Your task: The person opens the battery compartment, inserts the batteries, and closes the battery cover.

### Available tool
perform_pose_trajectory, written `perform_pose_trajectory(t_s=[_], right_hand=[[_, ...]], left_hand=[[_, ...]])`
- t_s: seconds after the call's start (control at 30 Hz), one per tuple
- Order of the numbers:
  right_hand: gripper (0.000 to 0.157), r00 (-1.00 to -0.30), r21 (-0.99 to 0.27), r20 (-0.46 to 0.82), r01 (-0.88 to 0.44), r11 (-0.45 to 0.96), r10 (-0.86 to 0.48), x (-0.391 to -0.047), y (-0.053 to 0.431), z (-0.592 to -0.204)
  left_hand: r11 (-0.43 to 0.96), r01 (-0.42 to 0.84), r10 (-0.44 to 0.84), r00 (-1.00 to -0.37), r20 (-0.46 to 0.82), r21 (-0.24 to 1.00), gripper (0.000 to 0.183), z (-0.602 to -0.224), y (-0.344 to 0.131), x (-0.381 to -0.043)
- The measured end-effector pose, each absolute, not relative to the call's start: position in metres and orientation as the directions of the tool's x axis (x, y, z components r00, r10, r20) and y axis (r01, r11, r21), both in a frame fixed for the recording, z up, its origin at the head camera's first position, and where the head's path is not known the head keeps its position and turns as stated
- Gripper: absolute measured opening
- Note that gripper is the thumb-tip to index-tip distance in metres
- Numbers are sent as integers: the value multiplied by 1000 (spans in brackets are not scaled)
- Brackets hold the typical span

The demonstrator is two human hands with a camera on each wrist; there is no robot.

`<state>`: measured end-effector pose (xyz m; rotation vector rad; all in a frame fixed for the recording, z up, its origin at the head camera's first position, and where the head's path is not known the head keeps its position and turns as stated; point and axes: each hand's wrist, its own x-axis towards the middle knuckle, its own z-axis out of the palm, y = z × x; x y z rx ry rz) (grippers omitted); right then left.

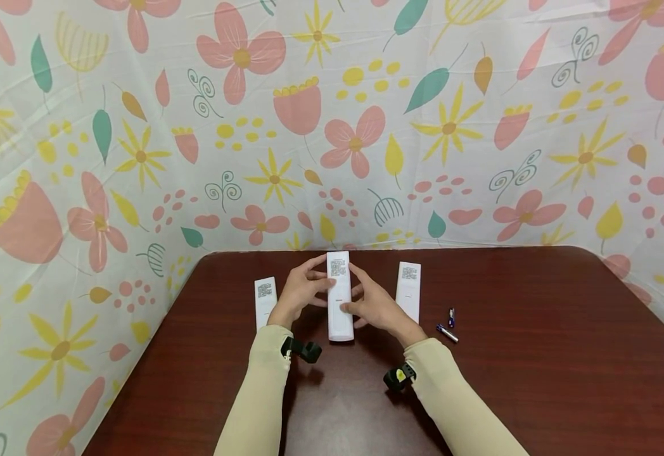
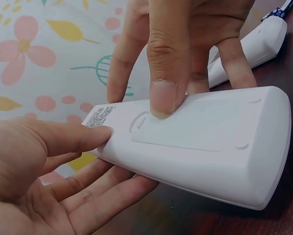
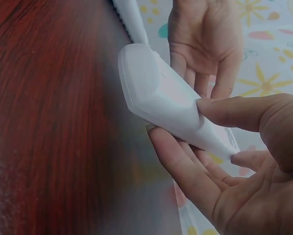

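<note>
Gripping the white remote (image 1: 340,316), the left hand (image 1: 300,291) and right hand (image 1: 379,305) clamp its two sides in the head view; a second remote (image 1: 265,301) lies left of it, a third remote (image 1: 408,288) right, two batteries (image 1: 447,333) farther right. In the left wrist view, both thumbs press its back, the right one by its battery cover (image 2: 185,129), which looks closed. The right wrist view shows the right fingers pinching it, the table (image 3: 48,122) below it. Pushing hard against a light grip could make it slip or tip.

Hands (image 1: 303,290) (image 1: 380,305) gripping — thumbs (image 2: 164,98) uppermost, forearms (image 1: 260,392) converging
</note>
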<state>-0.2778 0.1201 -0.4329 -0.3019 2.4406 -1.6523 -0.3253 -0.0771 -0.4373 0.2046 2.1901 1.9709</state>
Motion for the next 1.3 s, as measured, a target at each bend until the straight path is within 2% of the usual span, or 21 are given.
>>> perform_pose_trajectory(t_s=[0.33, 1.3], right_hand=[[94, -964, -919, -62, -46, 390, -260, -280, 120, -438], [79, -970, -891, -81, -33, 453, -229, -281, 120, -448]], left_hand=[[126, -35, 230, -971, -63, 991, 65, -442, -76, -324], [180, -70, 173, -980, -102, 981, 57, -458, -70, -324]])
